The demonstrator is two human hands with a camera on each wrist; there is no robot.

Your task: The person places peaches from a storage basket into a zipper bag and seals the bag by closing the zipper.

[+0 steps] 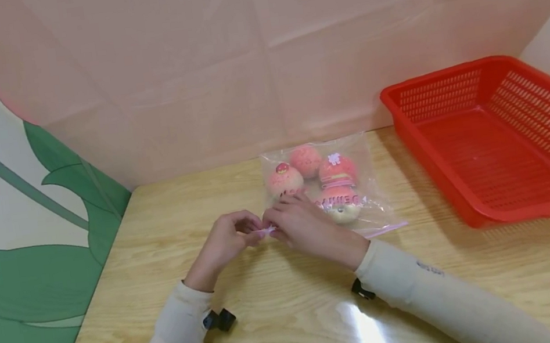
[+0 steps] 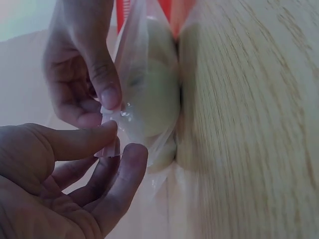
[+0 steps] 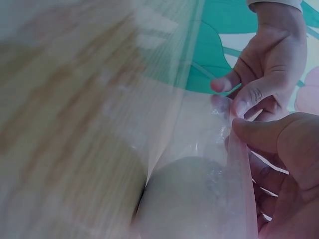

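A clear zip bag point(image 1: 368, 182) lies on the wooden table with several round pink-and-cream bun-shaped items point(image 1: 306, 160) inside. A pink zip strip point(image 1: 391, 228) runs along its near edge. At the bag's near left corner my left hand point(image 1: 222, 243) pinches the edge between thumb and fingers. Right beside it, my right hand point(image 1: 309, 228) pinches the same edge, its forearm crossing in front of the bag. In the left wrist view, thumbs and fingertips meet at the film's corner point(image 2: 109, 144). Through the film point(image 3: 199, 139) in the right wrist view, a rounded item shows blurred.
A red slotted plastic basket point(image 1: 464, 168) stands right of the bag. Behind the table hangs a pale pink sheet point(image 1: 188, 78), and a wall with a painted flower point(image 1: 21, 277) borders the left side. Light glares on the tabletop point(image 1: 296, 321) near the front.
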